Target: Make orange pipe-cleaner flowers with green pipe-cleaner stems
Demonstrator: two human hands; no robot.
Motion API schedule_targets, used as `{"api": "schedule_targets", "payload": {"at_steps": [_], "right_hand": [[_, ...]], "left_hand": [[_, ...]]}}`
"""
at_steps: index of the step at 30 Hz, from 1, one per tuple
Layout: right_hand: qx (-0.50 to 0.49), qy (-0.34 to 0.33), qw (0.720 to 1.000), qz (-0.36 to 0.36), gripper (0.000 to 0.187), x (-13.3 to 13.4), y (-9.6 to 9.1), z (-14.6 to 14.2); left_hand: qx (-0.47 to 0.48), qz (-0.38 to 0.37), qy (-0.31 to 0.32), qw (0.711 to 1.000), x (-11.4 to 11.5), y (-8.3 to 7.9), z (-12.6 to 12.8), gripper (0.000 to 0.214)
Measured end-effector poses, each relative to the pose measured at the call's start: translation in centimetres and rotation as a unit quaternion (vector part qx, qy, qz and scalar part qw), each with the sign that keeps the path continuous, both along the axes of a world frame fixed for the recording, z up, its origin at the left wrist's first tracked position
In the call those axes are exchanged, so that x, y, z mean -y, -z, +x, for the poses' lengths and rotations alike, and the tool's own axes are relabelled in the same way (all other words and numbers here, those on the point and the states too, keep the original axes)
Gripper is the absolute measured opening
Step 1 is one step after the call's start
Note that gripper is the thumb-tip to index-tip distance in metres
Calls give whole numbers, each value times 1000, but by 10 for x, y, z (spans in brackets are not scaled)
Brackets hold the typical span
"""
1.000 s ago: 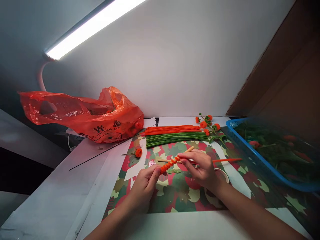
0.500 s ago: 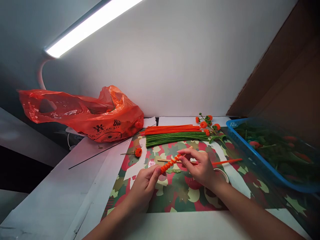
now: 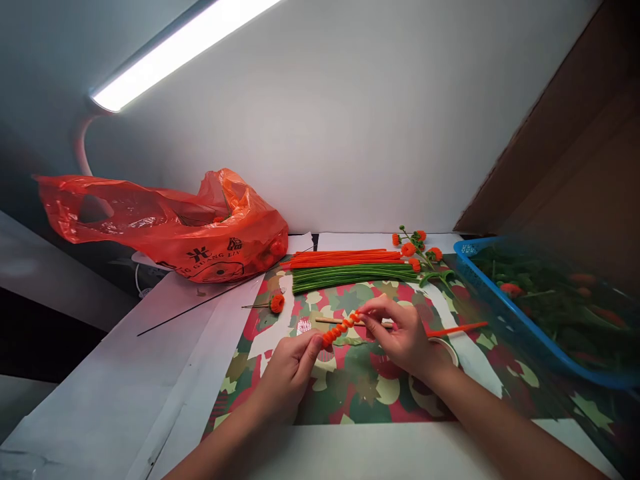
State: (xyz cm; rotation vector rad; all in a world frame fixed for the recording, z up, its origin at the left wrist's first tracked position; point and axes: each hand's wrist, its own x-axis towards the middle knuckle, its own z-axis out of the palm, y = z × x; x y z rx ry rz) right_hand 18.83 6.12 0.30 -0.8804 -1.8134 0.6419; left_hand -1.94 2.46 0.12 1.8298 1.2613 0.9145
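An orange pipe cleaner [image 3: 341, 328], wound into a spiral, stretches between my two hands above the patterned mat. My left hand [image 3: 291, 367] is closed on its lower end, thumb pressed against the fingers. At the upper end, my right hand [image 3: 400, 332] pinches the coil between thumb and fingertips. A thin wooden stick [image 3: 327, 321] lies behind the coil, partly hidden by my right hand. Beyond that hand, a straight orange pipe cleaner [image 3: 457, 329] rests on the mat, and a round container [image 3: 450, 351] shows partly behind the wrist.
Green pipe cleaners [image 3: 350, 276] and orange ones [image 3: 345, 258] lie bundled at the back. A small orange flower [image 3: 277, 304] sits left, a flower spray [image 3: 423, 252] back right. A red plastic bag [image 3: 220, 233] stands left, a blue basket [image 3: 520, 325] of greenery right.
Both hands keep the same hold on the coiled pipe cleaner, with hardly any movement. The whole view has shifted very slightly.
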Motion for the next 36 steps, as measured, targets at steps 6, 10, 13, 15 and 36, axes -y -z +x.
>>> {"api": "schedule_targets", "payload": {"at_steps": [6,10,13,15,36], "right_hand": [[68,31,987,145,9,-5,-1,3],[70,29,990,122,10,-7,2,2],[82,28,993,83,10,-7,5,3],[101,28,993,56,11,-7,7,3],[96,21,995,12,12,-6,4,3]], "left_hand": [[-4,11,4,1000,1,2,-1,39],[-2,8,-4,1000,3,4,0,39],[-4,5,-11,1000,3,5,1,40],[-10,5,-13,1000,4,6,2,40],[-14,12,-6,1000,3,12,2,39]]}}
